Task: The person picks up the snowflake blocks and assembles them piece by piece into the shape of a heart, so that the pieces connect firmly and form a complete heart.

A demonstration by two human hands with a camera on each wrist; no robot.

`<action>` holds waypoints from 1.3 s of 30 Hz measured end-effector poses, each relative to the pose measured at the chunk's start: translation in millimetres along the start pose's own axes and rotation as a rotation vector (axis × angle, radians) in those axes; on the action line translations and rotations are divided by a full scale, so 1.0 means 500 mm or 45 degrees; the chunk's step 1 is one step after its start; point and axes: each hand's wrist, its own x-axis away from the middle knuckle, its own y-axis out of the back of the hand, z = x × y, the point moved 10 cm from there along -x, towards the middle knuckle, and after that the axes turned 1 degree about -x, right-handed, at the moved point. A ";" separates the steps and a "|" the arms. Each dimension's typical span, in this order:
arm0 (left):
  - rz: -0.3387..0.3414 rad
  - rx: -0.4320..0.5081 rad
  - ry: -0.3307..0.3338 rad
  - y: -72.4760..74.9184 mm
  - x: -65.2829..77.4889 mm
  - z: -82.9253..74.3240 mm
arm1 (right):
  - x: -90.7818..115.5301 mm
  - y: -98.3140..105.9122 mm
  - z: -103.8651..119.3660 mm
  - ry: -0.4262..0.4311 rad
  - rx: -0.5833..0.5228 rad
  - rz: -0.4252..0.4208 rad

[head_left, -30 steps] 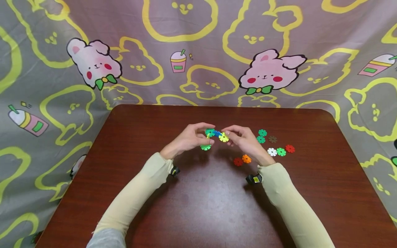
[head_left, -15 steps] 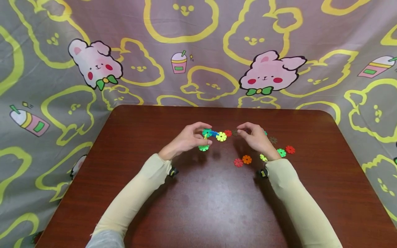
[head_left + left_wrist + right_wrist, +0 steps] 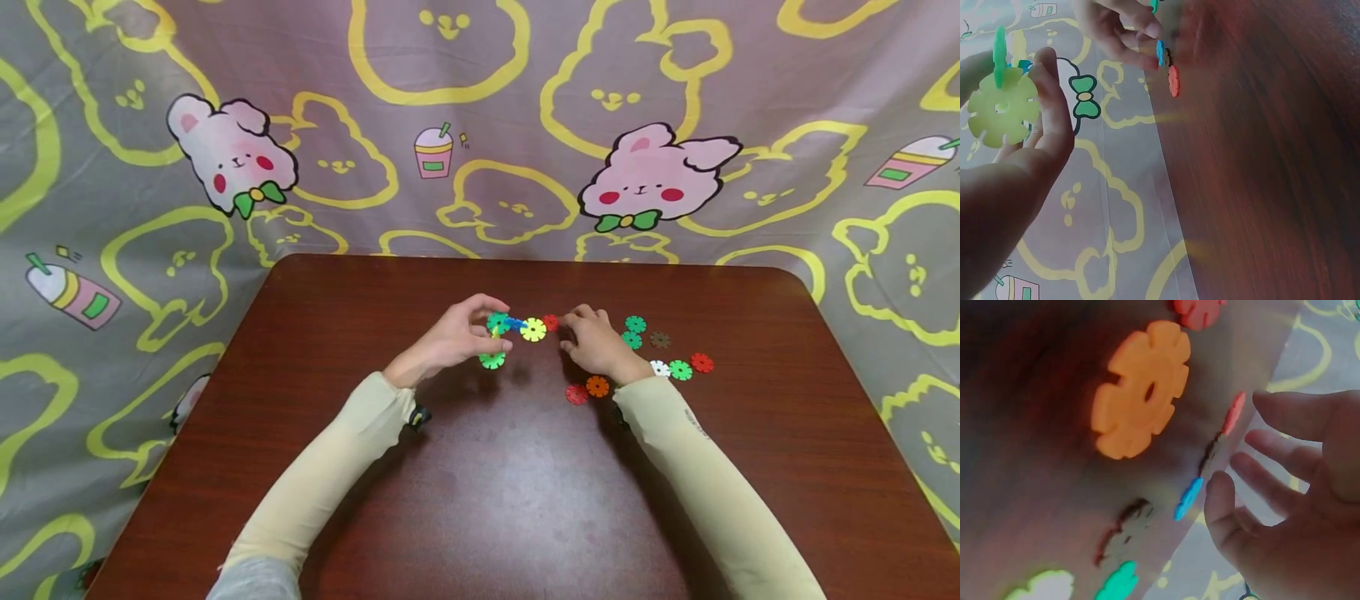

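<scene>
My left hand (image 3: 457, 337) grips a chain of joined notched plastic discs above the table. A teal disc (image 3: 497, 322), a blue disc (image 3: 515, 324) and a yellow disc (image 3: 533, 330) run to the right, with a light green disc (image 3: 492, 360) hanging below. Another yellow disc (image 3: 1004, 107) of the chain faces the left wrist camera. With fingers spread and holding nothing visible, my right hand (image 3: 600, 343) is low over the table. Near its fingertips lie a red disc (image 3: 1235, 412), a brown disc (image 3: 1212, 453) and a blue disc (image 3: 1188, 499) in a row.
Loose discs lie around my right forearm: an orange disc (image 3: 597, 386) and a red disc (image 3: 576, 394) nearer me, a white disc (image 3: 659, 367) and several others farther right. The brown table (image 3: 480, 500) meets a patterned cloth (image 3: 480, 200) at its far edge.
My right hand let go of the yellow disc at the chain's end and moved right and down beside the loose discs. My left hand, still gripping the chain, shifted slightly left.
</scene>
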 end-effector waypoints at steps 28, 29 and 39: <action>-0.023 0.011 -0.018 -0.008 -0.008 -0.003 | -0.014 -0.030 0.031 -0.013 0.144 0.080; -0.024 0.014 -0.023 -0.008 -0.008 -0.003 | -0.013 -0.032 0.031 -0.013 0.142 0.092; -0.045 -0.031 -0.029 -0.003 -0.003 -0.001 | -0.010 -0.050 0.030 -0.002 0.135 0.185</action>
